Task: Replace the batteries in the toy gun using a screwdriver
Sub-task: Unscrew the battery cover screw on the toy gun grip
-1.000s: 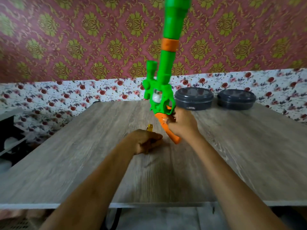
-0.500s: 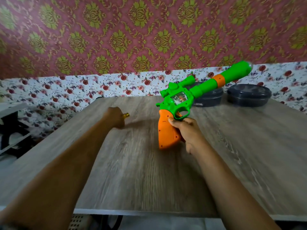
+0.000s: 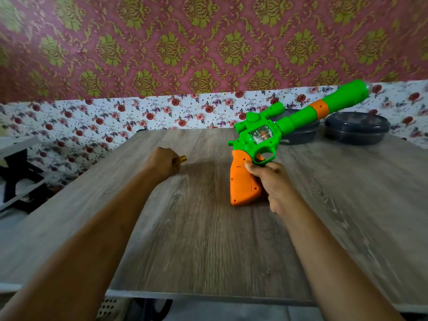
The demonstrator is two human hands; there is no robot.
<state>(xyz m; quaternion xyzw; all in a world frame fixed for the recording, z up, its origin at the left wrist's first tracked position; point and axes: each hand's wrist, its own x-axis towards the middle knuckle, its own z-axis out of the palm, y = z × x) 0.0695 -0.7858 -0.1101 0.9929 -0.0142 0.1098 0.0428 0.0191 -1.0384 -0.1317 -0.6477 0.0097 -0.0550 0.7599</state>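
On grey wooden table [image 3: 196,239], gripping green-and-orange plastic toy gun [image 3: 261,135] in right hand [image 3: 275,184], fisting amber-ended screwdriver [image 3: 183,158] in left hand [image 3: 162,162]; best presenting handle screws [image 3: 254,188] upward.

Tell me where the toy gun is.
Head view, right of centre: the right hand grips the toy gun by its orange handle over the table, with the barrel slanting up and right past two dark containers.

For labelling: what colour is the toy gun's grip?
The grip is orange; head view.
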